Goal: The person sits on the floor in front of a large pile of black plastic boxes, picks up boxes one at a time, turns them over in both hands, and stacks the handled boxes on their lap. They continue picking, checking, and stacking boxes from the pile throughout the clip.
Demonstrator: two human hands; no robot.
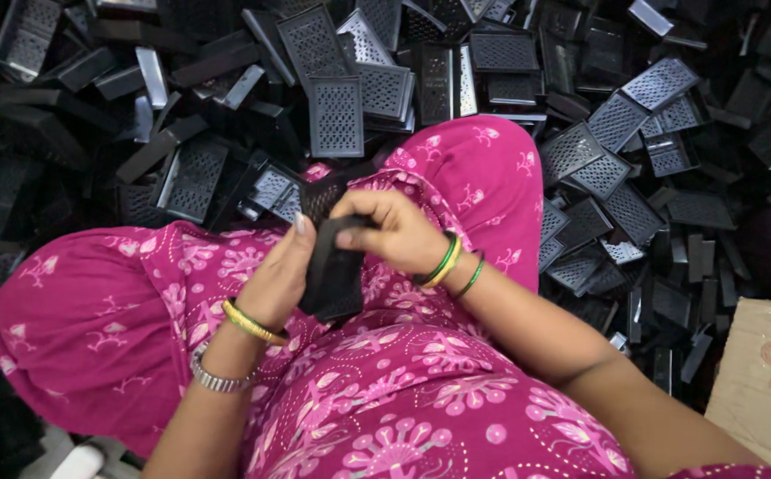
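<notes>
A black perforated plastic panel (332, 277) is held upright over my lap between both hands. My left hand (281, 277) grips its left edge, fingers wrapped around the side. My right hand (391, 229) closes over its top end, thumb and fingers pinching the upper part. Another black perforated piece (323, 193) lies on the lap just beyond the hands. Both wrists wear bangles. My lap is covered in pink flowered cloth (421, 390).
A large heap of black perforated plastic panels (341, 106) fills the floor ahead and to both sides, with more panels on the right (616, 177). A brown cardboard box (767, 381) stands at the lower right.
</notes>
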